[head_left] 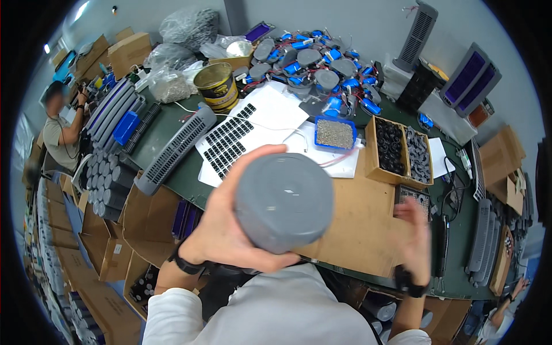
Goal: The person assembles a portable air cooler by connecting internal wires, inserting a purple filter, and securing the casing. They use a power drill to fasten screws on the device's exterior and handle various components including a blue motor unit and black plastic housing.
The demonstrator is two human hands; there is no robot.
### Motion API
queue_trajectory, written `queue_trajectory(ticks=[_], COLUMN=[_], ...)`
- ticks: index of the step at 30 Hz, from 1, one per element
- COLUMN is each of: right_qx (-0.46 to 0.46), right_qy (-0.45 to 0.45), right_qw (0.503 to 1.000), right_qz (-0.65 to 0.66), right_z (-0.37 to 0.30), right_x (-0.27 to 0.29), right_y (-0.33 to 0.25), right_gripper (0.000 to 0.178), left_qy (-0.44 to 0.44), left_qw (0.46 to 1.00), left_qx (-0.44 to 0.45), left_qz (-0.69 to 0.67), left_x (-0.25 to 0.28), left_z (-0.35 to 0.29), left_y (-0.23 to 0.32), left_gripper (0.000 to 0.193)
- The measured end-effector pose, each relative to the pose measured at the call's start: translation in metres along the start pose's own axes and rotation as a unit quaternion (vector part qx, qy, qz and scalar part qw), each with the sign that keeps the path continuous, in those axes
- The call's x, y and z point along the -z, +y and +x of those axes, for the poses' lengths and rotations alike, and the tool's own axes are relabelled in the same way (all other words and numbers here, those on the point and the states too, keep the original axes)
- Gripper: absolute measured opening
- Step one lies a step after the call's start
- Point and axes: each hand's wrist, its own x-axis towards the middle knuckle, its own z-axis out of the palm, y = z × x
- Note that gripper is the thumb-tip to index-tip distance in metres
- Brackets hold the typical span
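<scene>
My left hand (230, 224) is wrapped around a grey cylindrical housing (284, 198), held up in front of me with its flat round face turned upward. Motion smears my right hand (413, 238), so its fingers cannot be read. It is nearest to a small dark tray of little parts (418, 196) at the right of the brown cardboard sheet (351, 221). Just beyond that tray, a divided cardboard box (371, 161) holds black rings on one side and grey clips on the other.
Blue battery packs and grey caps (328, 72) are heaped at the back. A blue tray of small metal parts (335, 134), a black-yellow tin (217, 86) and a slotted grey panel (175, 150) stand on the green table. A cordless-looking black tool (442, 244) lies right. Another person (60, 123) sits far left.
</scene>
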Motion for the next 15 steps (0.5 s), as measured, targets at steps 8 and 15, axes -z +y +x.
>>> queue_trajectory(ticks=[8,15], right_qx=[0.105,-0.037], right_qy=[-0.279,-0.167], right_qw=[0.897,0.947], right_qz=[0.326,0.27], right_z=[0.022,0.042], right_x=[-0.162,-0.086], right_y=[-0.065,-0.084], right_gripper=[0.074,0.072], left_qy=[0.074,0.156], left_qw=[0.989,0.971], left_qx=[0.002,0.131], left_qz=[-0.132,-0.124], left_x=[-0.017,0.036], left_z=[0.006,-0.068], left_y=[-0.017,-0.068], left_gripper=[0.115,0.071])
